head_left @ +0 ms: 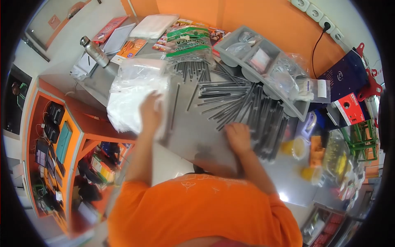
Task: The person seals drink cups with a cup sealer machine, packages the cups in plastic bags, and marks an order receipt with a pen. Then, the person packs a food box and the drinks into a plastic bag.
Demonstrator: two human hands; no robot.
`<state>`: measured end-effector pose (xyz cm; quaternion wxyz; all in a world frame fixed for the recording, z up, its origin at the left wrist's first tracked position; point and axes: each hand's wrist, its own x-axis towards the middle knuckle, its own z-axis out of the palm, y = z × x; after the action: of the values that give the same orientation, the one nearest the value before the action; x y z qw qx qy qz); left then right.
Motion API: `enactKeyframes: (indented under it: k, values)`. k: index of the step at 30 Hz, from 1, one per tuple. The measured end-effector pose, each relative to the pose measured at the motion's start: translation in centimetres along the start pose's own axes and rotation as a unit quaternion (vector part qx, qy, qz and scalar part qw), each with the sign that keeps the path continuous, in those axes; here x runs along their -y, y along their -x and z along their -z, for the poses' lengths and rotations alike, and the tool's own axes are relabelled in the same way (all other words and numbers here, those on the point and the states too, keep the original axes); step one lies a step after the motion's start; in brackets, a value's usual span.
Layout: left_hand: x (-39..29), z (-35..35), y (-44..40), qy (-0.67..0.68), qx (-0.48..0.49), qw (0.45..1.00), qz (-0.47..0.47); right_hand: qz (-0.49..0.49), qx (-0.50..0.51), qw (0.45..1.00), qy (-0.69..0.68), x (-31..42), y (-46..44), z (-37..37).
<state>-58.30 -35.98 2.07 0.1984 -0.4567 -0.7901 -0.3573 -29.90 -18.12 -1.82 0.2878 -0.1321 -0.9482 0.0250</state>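
My left hand (150, 110) is over the right side of a stack of clear and white plastic bags (127, 99); motion blurs its fingers, and whether they grip anything does not show. On the metal table my right hand (238, 133) is closed at the near edge of a fanned-out heap of long black sticks (230, 96), which look like wrapped drinking straws. What its curled fingers hold, if anything, is hidden. Between the hands lie a few loose straws (175, 106). Further back, a clear bag with green bands (189, 43) has more straws at its mouth.
A grey compartment tray (267, 78) holding plastic packets stands behind the heap. To the right are yellow cups (293, 148), a red box (349, 109) and a dark blue machine (339, 76). A metal bottle (94, 51) stands at the back left, near papers and an orange shelf (82, 123).
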Motion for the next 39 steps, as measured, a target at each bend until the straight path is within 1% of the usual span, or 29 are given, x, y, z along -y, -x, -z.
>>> enactKeyframes:
  k: [1, 3, 4, 6, 7, 8, 9, 10, 12, 13, 14, 15, 16, 17, 18, 19, 20, 22, 23, 25, 27, 30, 32, 33, 34, 35, 36, 37, 39]
  values:
    - [2.9, 1.5, -1.0, -0.030, -0.008, 1.000, 0.007, 0.000, -0.004, 1.000, 0.001, 1.0, 0.0, 0.1]
    - [7.8, 3.4, -3.6, -0.089, -0.006, 0.996, 0.014, -0.002, 0.119, 0.991, -0.066, 4.3, 1.8, 0.5]
    - [10.0, 3.7, -5.2, -0.118, 0.006, 0.993, 0.015, -0.007, 0.112, 0.992, -0.065, 5.9, 2.0, 0.7]
    - [14.5, 2.4, -7.0, -0.121, 0.042, 0.992, 0.006, 0.054, 0.182, 0.956, -0.224, 8.6, 2.0, 0.8]
    - [16.3, 1.4, -7.6, -0.100, 0.107, 0.988, 0.048, 0.046, 0.174, 0.958, -0.222, 8.4, 1.8, -0.3]
    - [17.5, 0.4, -8.5, -0.078, 0.171, 0.978, 0.087, -0.002, 0.135, 0.972, -0.194, 7.5, 1.7, -1.8]
    - [18.4, -0.6, -9.1, -0.096, 0.201, 0.969, 0.106, -0.052, 0.096, 0.980, -0.164, 6.6, 1.6, -2.8]
    - [19.6, -1.8, -9.0, -0.087, 0.206, 0.970, 0.090, -0.067, 0.090, 0.982, -0.154, 6.2, 0.6, -2.5]
    - [21.8, -4.5, -8.4, -0.137, 0.156, 0.978, 0.028, -0.077, 0.041, 0.984, -0.152, 5.4, -2.0, -0.7]
    - [22.4, -5.1, -8.6, -0.149, 0.219, 0.963, 0.043, -0.093, 0.033, 0.986, -0.135, 5.1, -2.8, 0.9]
    - [22.3, -5.6, -8.6, -0.164, 0.280, 0.944, 0.060, -0.045, 0.051, 0.986, -0.152, 5.0, -3.7, 2.8]
    - [21.0, -5.4, -9.0, -0.153, 0.287, 0.940, 0.101, 0.004, 0.072, 0.983, -0.171, 4.6, -4.5, 4.5]
    - [19.4, -4.5, -9.6, -0.143, 0.292, 0.935, 0.143, 0.009, 0.062, 0.987, -0.145, 2.9, -5.6, 6.1]
    - [18.7, -4.2, -9.7, -0.151, 0.268, 0.943, 0.123, 0.015, 0.052, 0.991, -0.120, 0.3, -7.0, 7.6]
    - [18.4, -3.9, -9.8, -0.160, 0.242, 0.951, 0.105, -0.041, 0.033, 0.996, -0.075, -2.6, -8.4, 8.4]
    - [18.4, -3.7, -9.6, -0.120, 0.193, 0.970, 0.084, -0.097, 0.012, 0.995, -0.029, -5.9, -9.9, 9.2]
    - [18.2, -3.4, -9.5, -0.079, 0.144, 0.984, 0.063, -0.164, -0.031, 0.985, -0.033, -9.8, -10.8, 9.4]
    - [15.2, -2.1, -8.9, -0.057, 0.071, 0.995, 0.027, -0.271, -0.059, 0.961, 0.014, -17.0, -11.6, 9.3]
    - [14.2, -1.4, -7.8, -0.019, 0.092, 0.994, 0.048, -0.274, -0.067, 0.959, 0.017, -18.7, -12.3, 9.1]
    - [10.9, 0.9, -4.9, 0.056, 0.139, 0.985, 0.082, -0.402, -0.011, 0.911, -0.095, -20.9, -14.4, 8.0]
    - [7.4, 3.7, -1.4, 0.119, 0.189, 0.970, 0.099, -0.367, 0.033, 0.916, -0.156, -21.5, -17.3, 4.1]
    - [3.5, 6.7, 3.6, 0.156, 0.246, 0.939, 0.184, -0.288, -0.013, 0.949, -0.126, -19.6, -22.1, -1.1]
    - [1.9, 7.8, 5.4, 0.168, 0.232, 0.940, 0.187, -0.330, -0.025, 0.941, 0.074, -19.6, -25.0, -4.9]
    - [0.4, 8.8, 5.7, 0.171, 0.249, 0.931, 0.206, -0.327, -0.033, 0.939, 0.106, -20.8, -25.6, -7.6]
    - [-0.4, 9.8, 6.1, 0.173, 0.266, 0.920, 0.229, -0.325, 0.051, 0.935, 0.132, -22.0, -26.4, -8.7]
    - [0.4, 10.1, 6.9, 0.126, 0.258, 0.945, 0.158, -0.319, 0.136, 0.924, 0.159, -23.0, -27.3, -9.4]
    - [0.3, 11.0, 7.0, 0.112, 0.248, 0.947, 0.173, -0.342, 0.151, 0.916, 0.145, -22.5, -28.5, -8.4]
    - [0.2, 11.8, 6.7, 0.094, 0.235, 0.953, 0.164, -0.302, 0.072, 0.936, 0.167, -23.0, -28.9, -8.2]
    - [0.9, 13.0, 6.9, 0.084, 0.213, 0.960, 0.160, -0.295, -0.031, 0.946, 0.130, -22.6, -31.1, -4.5]
